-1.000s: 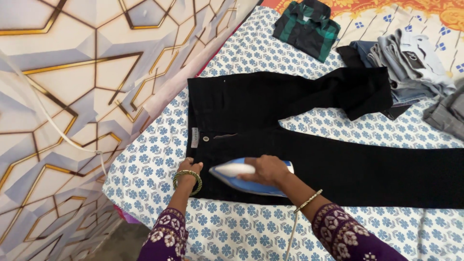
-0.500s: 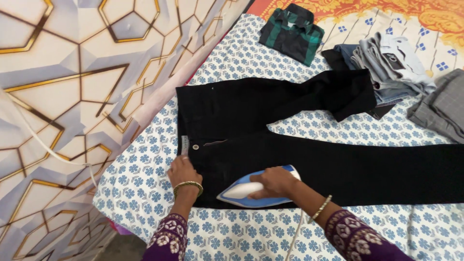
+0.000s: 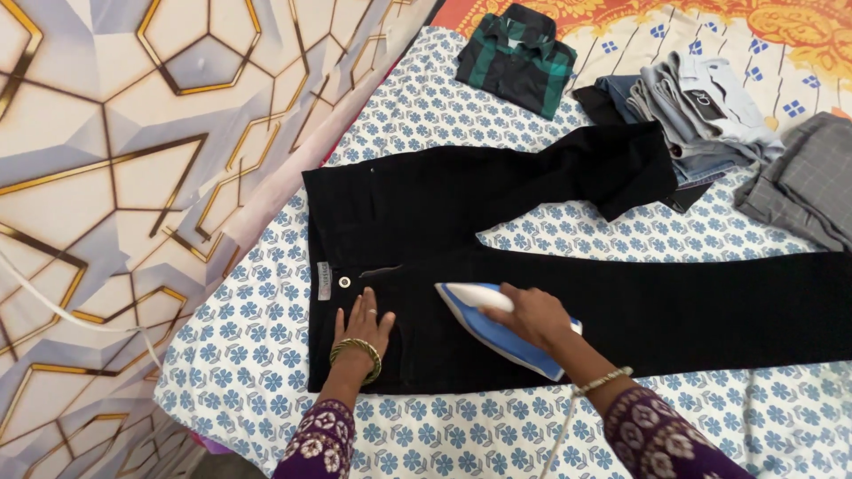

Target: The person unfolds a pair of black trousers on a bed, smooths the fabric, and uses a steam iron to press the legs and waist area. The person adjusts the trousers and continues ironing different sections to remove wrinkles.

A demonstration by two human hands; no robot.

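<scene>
Since half a second ago the blue-and-white iron [image 3: 497,325] has been swung up from the lower hem edge toward the fly of the black trousers [image 3: 568,293], spread on the flower-print sheet [image 3: 266,355]; pressing likely carried onto the waist area. Right hand [image 3: 532,317] is closed round the iron's handle. Left hand [image 3: 362,324] is laid flat, fingers spread, on the waistband.

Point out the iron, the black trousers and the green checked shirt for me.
iron [image 3: 470,312]: head view, on its blue and white front half.
black trousers [image 3: 426,191]: head view, on the upper leg near the waist.
green checked shirt [image 3: 515,58]: head view, on the folded front.
</scene>
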